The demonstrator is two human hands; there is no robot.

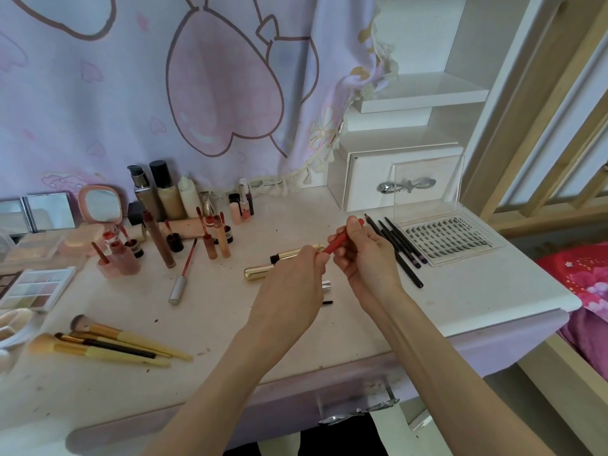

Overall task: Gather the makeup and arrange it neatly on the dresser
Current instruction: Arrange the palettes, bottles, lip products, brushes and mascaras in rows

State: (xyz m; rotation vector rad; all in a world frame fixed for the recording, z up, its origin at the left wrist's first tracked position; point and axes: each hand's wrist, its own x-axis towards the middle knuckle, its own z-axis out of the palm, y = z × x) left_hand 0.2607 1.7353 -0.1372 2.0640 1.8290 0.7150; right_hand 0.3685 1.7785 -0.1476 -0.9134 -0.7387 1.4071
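Note:
Above the middle of the dresser top (460,301), both hands hold a red pencil (339,241). My left hand (296,278) pinches its lower end, and my right hand (365,255) grips its upper part. Under the hands lie two gold tubes (260,270). Several black pencils (399,250) lie in a row to the right, beside a clear lash case (447,240). Lip glosses (210,238) and foundation bottles (164,192) stand at the back left. Several brushes (108,343) lie at the front left, near an eyeshadow palette (33,287).
A pink mirror (100,205) and open compacts (49,210) stand at the far left. A white drawer box (401,179) sits at the back right under shelves. A printed curtain (164,77) hangs behind. A red bedcover (582,278) lies right of the dresser.

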